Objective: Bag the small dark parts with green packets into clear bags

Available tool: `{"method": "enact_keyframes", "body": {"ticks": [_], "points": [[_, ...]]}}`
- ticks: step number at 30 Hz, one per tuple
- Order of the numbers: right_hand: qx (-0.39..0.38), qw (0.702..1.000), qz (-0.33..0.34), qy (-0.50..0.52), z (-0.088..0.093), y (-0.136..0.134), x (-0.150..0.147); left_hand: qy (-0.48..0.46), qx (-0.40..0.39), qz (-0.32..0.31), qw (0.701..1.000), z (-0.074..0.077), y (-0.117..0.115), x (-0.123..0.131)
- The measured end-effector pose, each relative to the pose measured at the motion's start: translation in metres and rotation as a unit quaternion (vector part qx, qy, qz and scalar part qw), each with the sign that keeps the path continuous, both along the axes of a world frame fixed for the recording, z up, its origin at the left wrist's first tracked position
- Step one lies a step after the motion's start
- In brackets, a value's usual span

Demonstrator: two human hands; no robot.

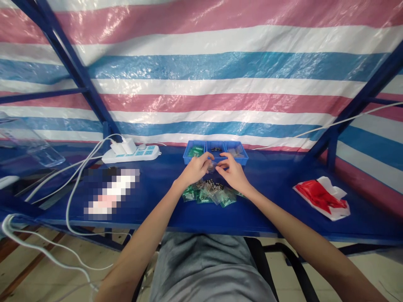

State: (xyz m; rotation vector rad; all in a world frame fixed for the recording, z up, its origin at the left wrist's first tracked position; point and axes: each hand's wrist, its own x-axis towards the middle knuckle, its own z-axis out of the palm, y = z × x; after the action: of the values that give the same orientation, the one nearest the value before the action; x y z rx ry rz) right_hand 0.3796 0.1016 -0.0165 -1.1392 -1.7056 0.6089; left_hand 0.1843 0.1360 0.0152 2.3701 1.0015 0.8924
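A small clear plastic bag point(212, 167) is up between my two hands, over the middle of the blue table. My left hand point(197, 169) pinches its left side between thumb and fingers. On the other side my right hand point(233, 171) has its thumb and fingertips at the bag's edge, index finger bent above. Just below lies a pile of filled clear bags point(214, 193) with green pieces and small metal and black parts. Right behind my hands stands a blue three-compartment tray point(205, 159): green pieces on the left, small dark parts in the middle, clear bags on the right.
A white power strip point(132, 156) with plugged-in adapters and trailing white cables stands at the back left. Near the left edge is a clear bottle point(44, 147). A red and white plastic packet point(323, 198) lies on the right. Striped sheeting point(220, 84) hangs behind the table.
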Motion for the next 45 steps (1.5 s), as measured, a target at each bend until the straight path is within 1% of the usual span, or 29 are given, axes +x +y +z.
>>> {"method": "enact_keyframes", "body": {"ticks": [2,5,9,13,19,25,28,32,37,41,45], "points": [[-0.036,0.998,0.007,0.042,-0.003,0.002,-0.002,0.008,0.009,-0.005,1.0,0.0,-0.002,0.0],[-0.088,0.99,0.034,0.102,-0.005,0.005,-0.004,0.029,0.033,-0.01,0.999,0.001,-0.004,0.001],[-0.125,0.979,0.043,0.156,0.0,0.006,-0.002,0.068,0.077,-0.017,0.995,0.002,-0.007,0.001],[-0.143,0.972,0.044,0.18,0.006,0.005,0.001,0.09,0.12,-0.01,0.989,0.0,-0.006,0.001],[-0.146,0.961,0.012,0.233,0.009,0.008,0.008,0.092,0.14,-0.017,0.986,-0.002,-0.002,-0.001],[-0.171,0.942,0.047,0.283,0.004,0.009,0.007,0.113,0.155,-0.018,0.981,-0.001,-0.002,-0.001],[-0.183,0.941,0.058,0.279,0.002,0.008,0.004,0.111,0.158,-0.018,0.981,-0.003,0.0,-0.001],[-0.186,0.955,0.073,0.219,0.004,0.005,0.001,0.102,0.159,0.004,0.982,-0.004,0.001,-0.001],[-0.166,0.972,0.05,0.157,0.005,0.004,-0.003,0.105,0.151,0.022,0.983,-0.003,0.0,0.0],[-0.161,0.975,0.048,0.147,0.001,0.006,-0.003,0.081,0.129,0.017,0.988,-0.004,-0.001,0.0],[-0.176,0.97,0.035,0.163,0.004,0.005,-0.001,0.068,0.108,0.008,0.992,-0.003,-0.003,0.0]]}}
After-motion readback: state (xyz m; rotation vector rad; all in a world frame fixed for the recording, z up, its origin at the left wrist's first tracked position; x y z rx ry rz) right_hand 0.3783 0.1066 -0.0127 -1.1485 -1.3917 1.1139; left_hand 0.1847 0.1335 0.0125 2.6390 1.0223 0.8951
